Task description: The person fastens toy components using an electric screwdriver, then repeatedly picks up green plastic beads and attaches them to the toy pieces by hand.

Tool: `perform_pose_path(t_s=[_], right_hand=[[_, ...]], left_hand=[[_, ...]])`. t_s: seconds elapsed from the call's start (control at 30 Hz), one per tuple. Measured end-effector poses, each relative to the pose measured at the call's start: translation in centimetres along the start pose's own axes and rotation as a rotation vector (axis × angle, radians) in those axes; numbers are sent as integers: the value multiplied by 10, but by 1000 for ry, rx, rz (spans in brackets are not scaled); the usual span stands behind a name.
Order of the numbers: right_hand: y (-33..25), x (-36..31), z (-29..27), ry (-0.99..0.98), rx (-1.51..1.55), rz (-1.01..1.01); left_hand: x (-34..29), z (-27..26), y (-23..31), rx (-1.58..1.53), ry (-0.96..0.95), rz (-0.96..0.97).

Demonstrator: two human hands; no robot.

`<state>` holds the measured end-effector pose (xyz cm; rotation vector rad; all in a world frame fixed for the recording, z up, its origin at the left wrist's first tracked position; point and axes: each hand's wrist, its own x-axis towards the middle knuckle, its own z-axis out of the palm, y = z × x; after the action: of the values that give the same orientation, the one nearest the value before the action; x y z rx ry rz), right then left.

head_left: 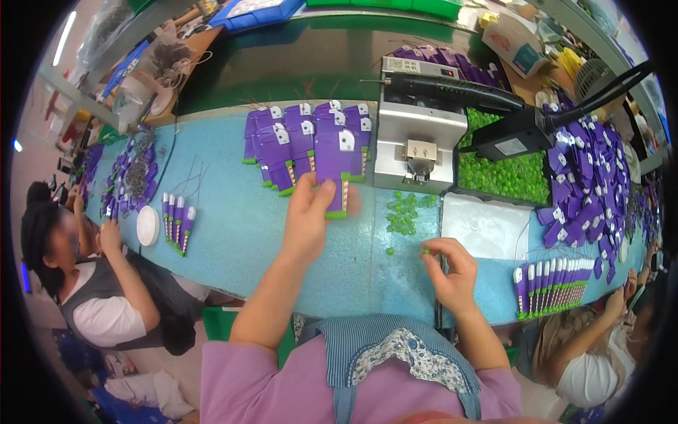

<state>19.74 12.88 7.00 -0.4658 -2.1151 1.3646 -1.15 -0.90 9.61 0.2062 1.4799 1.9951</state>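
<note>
Your single head camera looks steeply down from above onto the blue desk [233,233], close in; your forearms enter from 6 o'clock, and the fisheye bends edges toward the rim.

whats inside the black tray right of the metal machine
The black tray is full of small green beads. A black tool covers its upper part, and the tray's bottom is hidden.

Left hand [305,215] gripping purple card with green lower edge [335,166] above pale blue speckled tabletop [233,233]. Right hand [450,268] pinching small green bead [425,249] at fingertips, near loose scatter of green beads [404,210]. Grey metal machine [417,145] just behind, black tray of green beads [505,169] beside it.
</note>
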Motion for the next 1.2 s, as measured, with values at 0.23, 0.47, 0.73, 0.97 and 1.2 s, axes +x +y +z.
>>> perform_pose_path(t_s=[0.23,0.47,0.73,0.97,1.2], right_hand=[[-30,9,0,-23,-6,-188],[-34,3,0,-1,-116,-232],[-22,6,-24,65,-217,-142],[22,18,-70,169,-878,-36],[29,25,-64,206,-957,-66]], left_hand=[[-68,37,-31,-5,-258,-163],[-63,43,-40,-96,-306,-296],[-58,56,-43,-46,-375,-294],[-56,52,-53,9,-471,-176],[-61,50,-53,93,-435,-124]])
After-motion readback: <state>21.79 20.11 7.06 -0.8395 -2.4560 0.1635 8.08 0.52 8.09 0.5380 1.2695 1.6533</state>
